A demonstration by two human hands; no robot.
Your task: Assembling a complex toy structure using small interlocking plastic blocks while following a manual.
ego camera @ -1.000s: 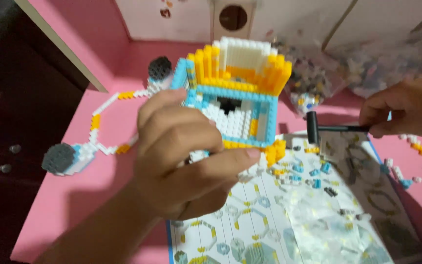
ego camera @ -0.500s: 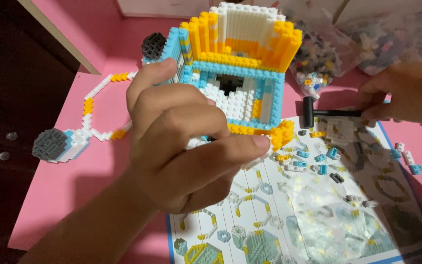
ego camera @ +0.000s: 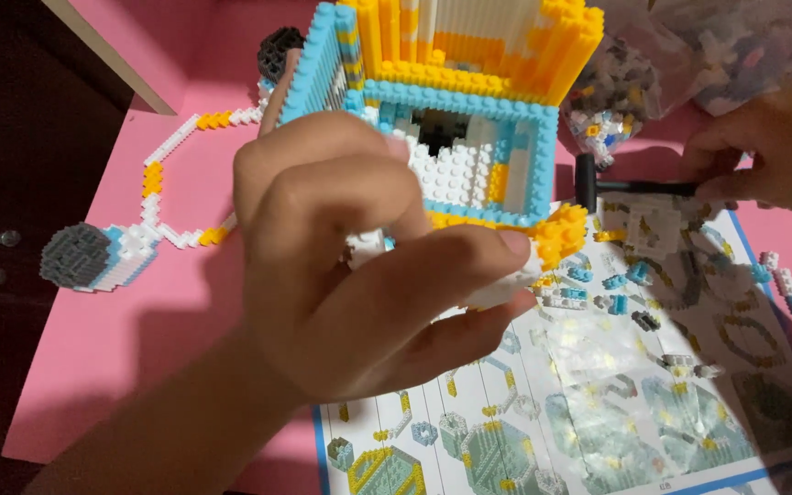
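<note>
Bricks, tiny ones, are all over my pink table (ego camera: 112, 367). My left hand (ego camera: 359, 275) is in the middle of it, curled up tight. My thumb and fingers (ego camera: 469, 252) pinch the white bottom of the model (ego camera: 456, 101), so my fingers are narrow and holding it. The model is blue, yellow and white, shaped like a box. It sits near the far edge of the table, just behind my left hand.

My right hand (ego camera: 772, 151) is by the right edge. Its fingers are closed on the thin end of a little black tool (ego camera: 621, 183). The tool's thick end points at the model and stays just beside it.

A paper guide (ego camera: 616, 385) lies flat at the near right corner, under my left hand's fingertips. Small loose bricks (ego camera: 616, 284) lie on it, blue, white and yellow.

A clear bag (ego camera: 726, 46) full of bricks rests at the far right corner.

By the left edge lies a grey round piece (ego camera: 80, 257). A thin white and yellow chain (ego camera: 171, 174) runs from it up toward the model.
</note>
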